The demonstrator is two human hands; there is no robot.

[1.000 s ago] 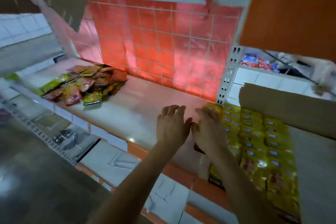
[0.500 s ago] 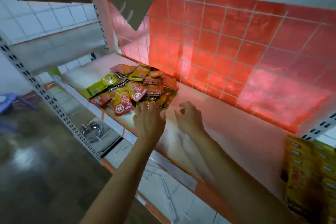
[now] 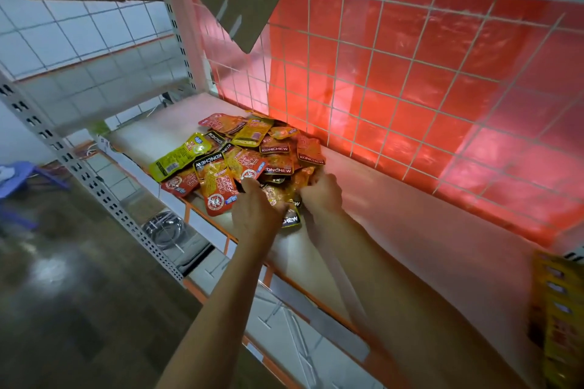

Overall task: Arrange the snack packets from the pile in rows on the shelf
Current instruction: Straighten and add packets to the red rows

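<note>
Head view: hands at the pile [image 3: 252, 148]
Our left hand [image 3: 256, 215] and right hand [image 3: 323, 196] dig in, grip unclear; light, slippery packets [image 3: 218, 188], so we'd pinch sealed edges.

A white tiled wall [image 3: 72, 38] flanks a red-lit wire grid [image 3: 410, 88] above dark floor [image 3: 63, 319].

The snack packets [image 3: 249, 161] were orange, red and yellow-green, some with black bands. Behind the snack packets, a white wire grid [image 3: 384, 41] crossed a red panel [image 3: 458, 47].
</note>
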